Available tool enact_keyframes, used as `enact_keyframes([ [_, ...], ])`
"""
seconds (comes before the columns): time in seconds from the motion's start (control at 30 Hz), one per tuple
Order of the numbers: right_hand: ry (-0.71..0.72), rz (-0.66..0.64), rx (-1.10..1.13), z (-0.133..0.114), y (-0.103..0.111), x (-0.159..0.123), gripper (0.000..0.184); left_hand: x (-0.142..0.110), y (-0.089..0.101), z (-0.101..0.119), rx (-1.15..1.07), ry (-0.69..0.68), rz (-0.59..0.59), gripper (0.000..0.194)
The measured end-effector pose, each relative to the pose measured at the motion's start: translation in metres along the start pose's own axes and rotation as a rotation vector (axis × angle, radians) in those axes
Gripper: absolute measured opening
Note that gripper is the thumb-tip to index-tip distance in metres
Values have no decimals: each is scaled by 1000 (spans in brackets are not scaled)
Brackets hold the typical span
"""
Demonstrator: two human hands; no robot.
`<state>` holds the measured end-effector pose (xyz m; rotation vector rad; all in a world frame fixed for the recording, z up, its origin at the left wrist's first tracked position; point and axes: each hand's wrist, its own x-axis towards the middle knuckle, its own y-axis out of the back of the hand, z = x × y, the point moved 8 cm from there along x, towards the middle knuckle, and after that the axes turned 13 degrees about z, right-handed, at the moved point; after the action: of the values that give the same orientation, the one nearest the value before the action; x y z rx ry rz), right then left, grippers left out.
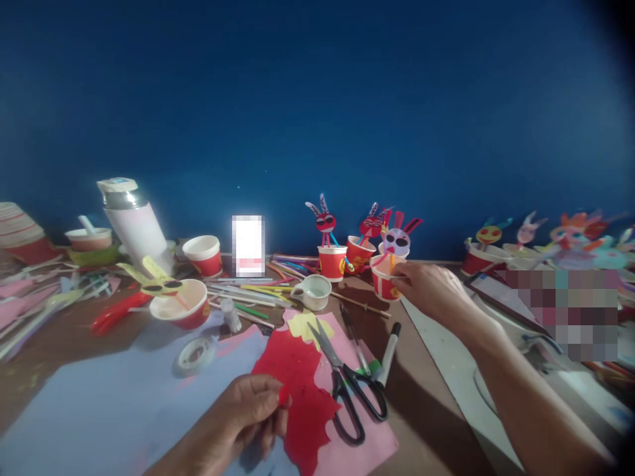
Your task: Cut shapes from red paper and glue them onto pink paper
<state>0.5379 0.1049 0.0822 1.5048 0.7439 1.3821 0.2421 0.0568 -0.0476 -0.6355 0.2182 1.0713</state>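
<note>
My left hand (248,413) is closed in a pinch on the edge of a cut red paper piece (297,390) that lies on a pink sheet (357,443). My right hand (431,287) reaches forward and grips the side of a red paper cup (383,283) that carries a white bunny-face figure with sunglasses (397,241). Two more red cups with red bunny figures (331,258) stand just left of it. Black-handled scissors (347,383) lie open on the pink sheet between my hands.
A black marker (389,350) and pens lie beside the scissors. Also on the table: a tape roll (195,355), a white thermos (133,221), a cup with a yellow figure (173,301), a small white mug (313,291) and scattered straws. More figure cups (489,251) stand far right.
</note>
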Motion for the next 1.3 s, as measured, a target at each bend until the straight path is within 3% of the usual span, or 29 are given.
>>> enact_keyframes([
  [0.83, 82, 39, 144, 21, -40, 13, 16, 3, 2, -4, 3, 30, -16, 32],
  [1.13, 87, 69, 133, 21, -38, 12, 24, 5, 2, -5, -7, 16, -41, 31],
  [1.3, 120, 92, 142, 17, -22, 9, 35, 3, 4, -1, -22, -3, -12, 28],
])
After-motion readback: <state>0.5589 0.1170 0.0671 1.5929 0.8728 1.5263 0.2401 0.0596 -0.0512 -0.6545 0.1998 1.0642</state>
